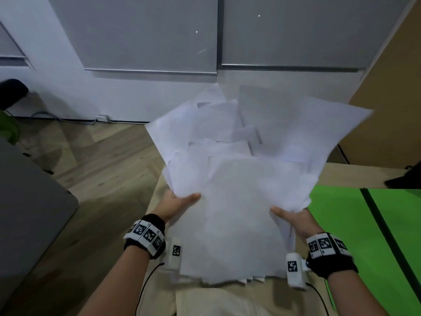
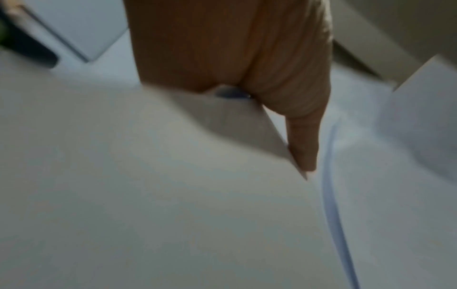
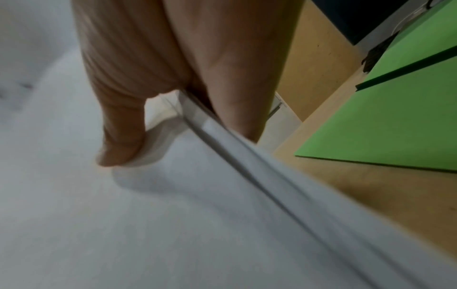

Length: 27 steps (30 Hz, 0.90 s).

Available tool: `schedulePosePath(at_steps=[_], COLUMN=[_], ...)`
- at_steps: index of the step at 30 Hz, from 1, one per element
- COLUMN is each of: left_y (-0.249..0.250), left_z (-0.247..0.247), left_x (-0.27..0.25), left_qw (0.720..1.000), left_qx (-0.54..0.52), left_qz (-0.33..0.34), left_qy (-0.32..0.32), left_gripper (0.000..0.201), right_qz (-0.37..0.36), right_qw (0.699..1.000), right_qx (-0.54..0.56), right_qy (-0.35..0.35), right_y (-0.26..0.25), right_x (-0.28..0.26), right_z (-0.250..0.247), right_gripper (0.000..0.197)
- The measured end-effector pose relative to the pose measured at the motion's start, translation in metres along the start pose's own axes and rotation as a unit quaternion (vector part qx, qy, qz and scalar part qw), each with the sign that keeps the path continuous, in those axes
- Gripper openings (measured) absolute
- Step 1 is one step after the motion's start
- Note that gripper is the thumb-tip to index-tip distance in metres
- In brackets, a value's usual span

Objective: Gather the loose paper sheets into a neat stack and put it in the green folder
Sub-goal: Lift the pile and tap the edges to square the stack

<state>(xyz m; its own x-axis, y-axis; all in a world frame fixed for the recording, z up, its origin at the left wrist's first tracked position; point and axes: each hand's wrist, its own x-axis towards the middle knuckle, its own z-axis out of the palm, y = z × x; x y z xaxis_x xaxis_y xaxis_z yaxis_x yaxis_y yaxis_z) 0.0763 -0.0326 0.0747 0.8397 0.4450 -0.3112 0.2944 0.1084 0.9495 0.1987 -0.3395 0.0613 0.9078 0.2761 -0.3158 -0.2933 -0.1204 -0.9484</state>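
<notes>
A fanned bundle of white paper sheets (image 1: 239, 174) is held up in front of me, its far ends splayed and uneven. My left hand (image 1: 180, 201) grips the bundle's left edge, thumb on top and the other fingers hidden underneath. My right hand (image 1: 293, 216) grips the right edge the same way. In the left wrist view the left hand (image 2: 296, 127) has its thumb lying on the paper sheets (image 2: 173, 215). The right hand (image 3: 148, 117) pinches the paper sheets (image 3: 123, 224) between thumb and fingers. The green folder (image 1: 369, 247) lies open on the table to the right; the green folder (image 3: 395, 117) is also in the right wrist view.
A light wooden table (image 1: 341, 176) lies under the sheets and folder. A dark object (image 1: 405, 179) sits at the table's far right. A grey surface (image 1: 27, 201) stands at left over wooden flooring (image 1: 102, 167). Grey cabinet doors (image 1: 148, 35) and a cable (image 1: 68, 119) are beyond.
</notes>
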Motion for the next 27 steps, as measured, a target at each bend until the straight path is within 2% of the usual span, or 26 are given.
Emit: schedulePosePath(at_steps=[1, 2, 4, 7, 9, 11, 13, 16, 18, 20, 21, 24, 27], left_y=[-0.004, -0.01, -0.022, -0.047, -0.064, -0.078, -0.086, -0.1, -0.104, -0.105, -0.105, -0.106, -0.106], left_z=[0.002, 0.001, 0.001, 0.001, 0.001, 0.0, -0.001, -0.004, -0.007, -0.006, -0.005, -0.002, -0.004], left_x=[-0.001, 0.0, 0.002, 0.006, 0.008, 0.008, 0.004, 0.001, 0.001, 0.0, 0.0, 0.0, 0.002], left_qw=[1.0, 0.998, 0.993, 0.989, 0.983, 0.978, 0.972, 0.968, 0.968, 0.97, 0.972, 0.978, 0.985], left_qx=[0.007, 0.03, 0.07, 0.087, 0.1, 0.111, 0.122, 0.104, 0.085, 0.075, 0.074, 0.082, 0.053], left_qz=[-0.022, -0.047, -0.082, -0.119, -0.152, -0.171, -0.196, -0.226, -0.233, -0.228, -0.222, -0.188, -0.163], left_qy=[-0.014, -0.029, -0.046, -0.001, 0.026, 0.043, 0.048, 0.04, 0.036, 0.03, 0.03, 0.024, 0.016], left_gripper=[0.038, 0.039, 0.045, 0.056, 0.06, 0.044, 0.032, 0.029, 0.03, 0.028, 0.028, 0.032, 0.042], right_qz=[0.005, 0.001, 0.02, 0.072, 0.105, 0.147, 0.193, 0.251, 0.279, 0.271, 0.253, 0.216, 0.221], right_qw=[1.0, 0.999, 0.998, 0.991, 0.977, 0.959, 0.938, 0.911, 0.904, 0.91, 0.922, 0.952, 0.957], right_qx=[-0.016, -0.039, -0.066, -0.112, -0.179, -0.237, -0.286, -0.327, -0.325, -0.312, -0.292, -0.21, -0.175], right_qy=[0.0, 0.002, 0.013, 0.02, 0.042, 0.059, 0.045, 0.013, -0.005, -0.022, -0.017, 0.057, 0.065], right_y=[0.0, 0.0, 0.008, 0.031, 0.045, 0.061, 0.068, 0.077, 0.081, 0.084, 0.088, 0.091, 0.092], right_x=[-0.002, -0.004, -0.001, 0.006, 0.009, 0.012, 0.01, 0.007, 0.003, 0.001, 0.003, 0.004, 0.005], right_z=[0.003, 0.006, 0.007, 0.011, 0.016, 0.019, 0.021, 0.015, 0.012, 0.016, 0.02, 0.027, 0.022], right_gripper=[0.046, 0.036, 0.03, 0.048, 0.049, 0.057, 0.074, 0.088, 0.095, 0.099, 0.095, 0.078, 0.072])
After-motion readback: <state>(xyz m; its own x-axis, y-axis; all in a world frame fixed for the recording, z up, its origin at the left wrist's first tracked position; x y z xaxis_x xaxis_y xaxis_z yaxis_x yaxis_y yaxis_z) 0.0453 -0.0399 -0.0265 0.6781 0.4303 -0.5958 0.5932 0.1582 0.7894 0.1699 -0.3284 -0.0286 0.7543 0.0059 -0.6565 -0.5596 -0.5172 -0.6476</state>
